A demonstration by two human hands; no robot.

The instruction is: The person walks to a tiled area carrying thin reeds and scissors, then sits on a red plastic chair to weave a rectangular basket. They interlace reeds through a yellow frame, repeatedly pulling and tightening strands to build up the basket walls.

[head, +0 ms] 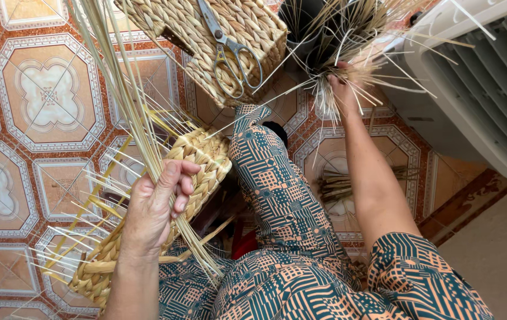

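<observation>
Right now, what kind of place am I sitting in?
Probably a home floor used as a weaving spot: patterned floor tiles, a half-woven basket, scissors lying on a finished basket, and straw bundles in both hands.

— What lies beyond the hands?
— Scissors [230, 53] rest on a finished woven basket [247, 29], up between the two hands.
— And to the right?
— A white slatted appliance [490, 77] stands right of the right hand.
— Below them?
— A patterned tile floor [46, 95] spreads left of the left hand, and a small straw bundle [336, 186] lies on it under the right forearm.
</observation>
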